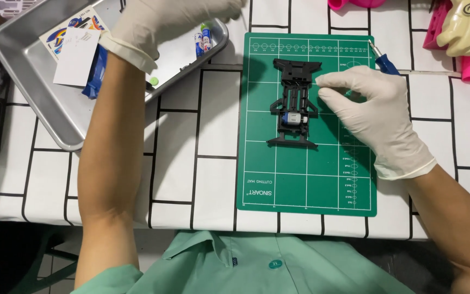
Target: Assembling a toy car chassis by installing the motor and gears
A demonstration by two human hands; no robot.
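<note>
Black chassis on mat, right-hand fingers just beside

Black chassis on green mat; white cloth with black lines.

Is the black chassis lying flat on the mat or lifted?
Flat: the chassis rests on the green mat, right hand beside it.

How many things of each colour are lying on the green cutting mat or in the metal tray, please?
Black: 1, chassis
White: 1, paper sheet
Blue: 1, packet
Green: 1, small round piece
Multicoloured: 1, sticker sheet
Total: 5
</note>
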